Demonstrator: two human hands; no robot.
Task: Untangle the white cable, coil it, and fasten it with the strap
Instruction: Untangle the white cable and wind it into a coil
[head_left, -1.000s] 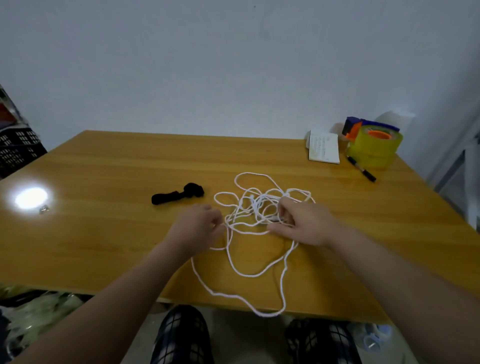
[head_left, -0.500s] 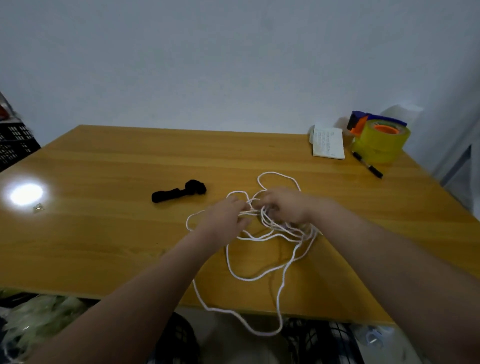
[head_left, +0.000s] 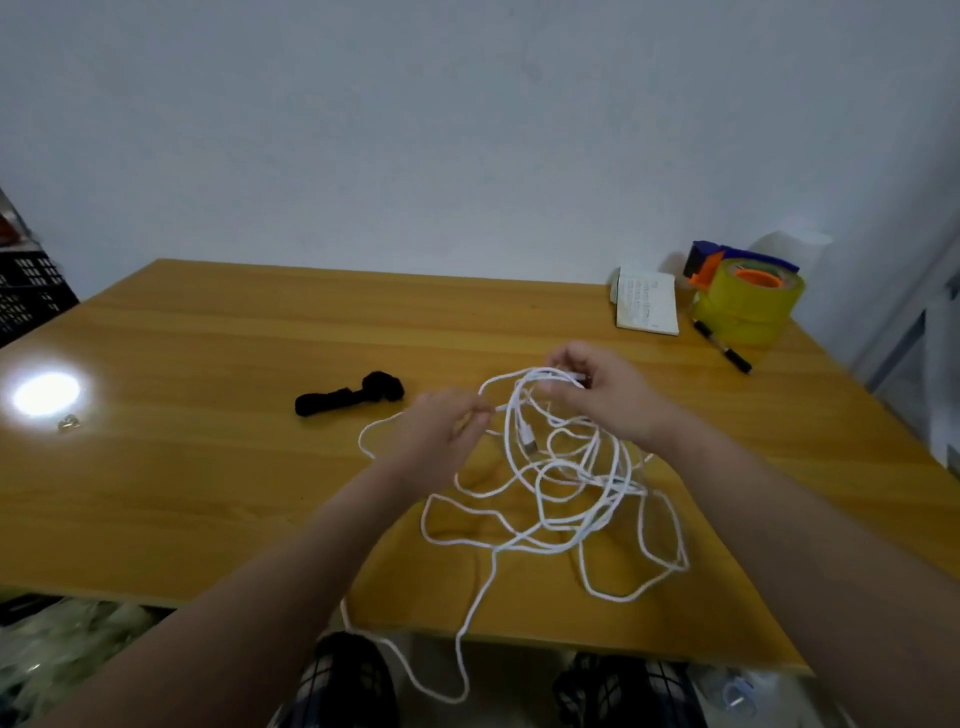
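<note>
**ITEM 1, white cable** (head_left: 550, 483): loose tangle on table (head_left: 208, 467), centre-right. Top strands are lifted btwn the hands, w/ many crossed loops below. One long loop hangs off the near edge twd the lap. A plug (head_left: 529, 442) dangles inside the heap.

**ITEM 2, left hand** (head_left: 441, 431): fingers curled, thumb and forefinger pinching one strand at the tangle's left side.

**ITEM 3, right hand** (head_left: 602, 395): curled over the top of the tangle, fingertips pinching strands, poss. a cable end. Exact grip hard to read.

**ITEM 4, black strap** (head_left: 348, 397): lying on table left of the cable, apart from it, not in either hand.

**RISKS (judgement):**
- Pulling the pinched strands apart w/o tracing a free end would likely cinch the crossings into a tight knot.
- The dangling plug may snag in a loop when drawn through.
- The hanging loop's weight could drag slack off the edge or catch on a knee.
- A wide sweep of strands could knock the strap away.

**SURROUNDS:**
- Far right corner, well apart from the cable: booklet (head_left: 647, 306), yellow tape roll (head_left: 748, 309) w/ blue-orange dispenser (head_left: 709, 262), black pen (head_left: 724, 353).
- Left side: small metal bit (head_left: 67, 423) near a glare spot.

**CONTAINERS:** black crate (head_left: 26, 296), beyond the table's far left. Contents not legible, and no task item visible in it
</note>
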